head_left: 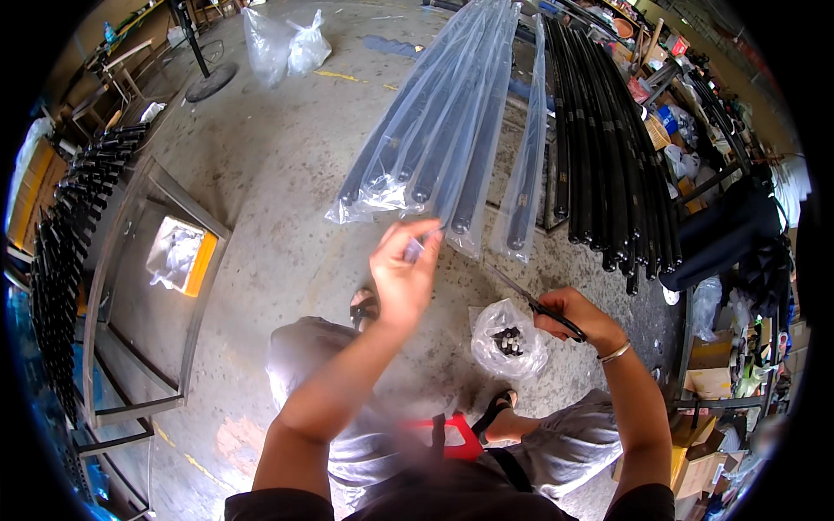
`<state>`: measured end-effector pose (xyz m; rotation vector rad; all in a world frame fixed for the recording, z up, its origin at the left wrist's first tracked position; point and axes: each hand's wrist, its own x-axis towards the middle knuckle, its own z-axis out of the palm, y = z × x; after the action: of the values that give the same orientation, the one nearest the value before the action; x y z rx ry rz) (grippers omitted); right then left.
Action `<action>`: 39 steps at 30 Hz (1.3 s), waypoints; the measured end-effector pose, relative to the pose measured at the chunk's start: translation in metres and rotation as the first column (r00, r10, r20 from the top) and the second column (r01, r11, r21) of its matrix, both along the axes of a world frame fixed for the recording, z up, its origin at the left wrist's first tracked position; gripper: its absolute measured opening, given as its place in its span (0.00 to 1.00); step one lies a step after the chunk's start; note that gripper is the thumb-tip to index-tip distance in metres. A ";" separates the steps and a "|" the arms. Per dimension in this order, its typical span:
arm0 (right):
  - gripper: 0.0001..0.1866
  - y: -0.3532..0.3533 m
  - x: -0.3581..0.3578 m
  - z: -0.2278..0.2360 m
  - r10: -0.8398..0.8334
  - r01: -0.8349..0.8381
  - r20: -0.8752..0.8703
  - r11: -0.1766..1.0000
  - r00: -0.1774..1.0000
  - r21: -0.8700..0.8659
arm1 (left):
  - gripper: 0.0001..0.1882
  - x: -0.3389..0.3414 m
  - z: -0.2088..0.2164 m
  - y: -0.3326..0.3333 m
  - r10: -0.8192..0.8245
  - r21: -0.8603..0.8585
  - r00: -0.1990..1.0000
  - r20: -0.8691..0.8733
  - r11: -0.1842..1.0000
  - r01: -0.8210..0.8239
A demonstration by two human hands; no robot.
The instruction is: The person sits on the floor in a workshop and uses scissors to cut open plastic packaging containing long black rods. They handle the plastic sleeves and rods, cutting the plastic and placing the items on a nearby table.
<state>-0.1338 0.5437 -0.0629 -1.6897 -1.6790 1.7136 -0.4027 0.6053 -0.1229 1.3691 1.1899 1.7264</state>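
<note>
Several long black tubes in clear plastic sleeves [456, 113] lie side by side ahead of me, their ends toward me. My left hand [405, 271] is closed in a pinch at the near end of these sleeves, with a bit of clear plastic showing between its fingers. Whether that bit is part of a sleeve or a loose piece, I cannot tell. In my right hand [566, 313] is a pair of scissors [514, 288], fingers around the dark handles and blades pointing toward the sleeves. One sleeved tube [525, 191] lies apart, just beyond the scissor tips.
Bare black tubes [608, 148] lie in a row at the right. Between my feet and the tubes sits a clear bag [511, 352] with small dark and pale parts. A metal frame [198, 339] stands left, near an open box [200, 260]. Cartons [708, 382] crowd the right.
</note>
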 end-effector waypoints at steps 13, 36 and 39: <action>0.30 0.035 -0.017 0.062 0.319 -0.316 0.223 0.947 0.921 -0.053 | 0.24 -0.002 -0.009 -0.018 -0.002 -0.171 0.217 0.976 0.609 0.774; 0.36 0.116 -0.122 0.147 0.673 -0.528 0.508 0.738 0.537 -0.420 | 0.09 -0.006 0.013 -0.029 0.005 -0.180 0.222 0.975 0.606 0.774; 0.36 0.118 -0.139 0.153 0.694 -0.494 0.534 0.720 0.483 -0.487 | 0.09 -0.008 0.016 -0.031 0.006 -0.184 0.228 0.974 0.613 0.768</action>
<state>-0.2732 0.6619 0.0901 -2.2415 -2.7920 1.7144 -0.4104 0.5742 -0.1072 0.0271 0.4842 1.0804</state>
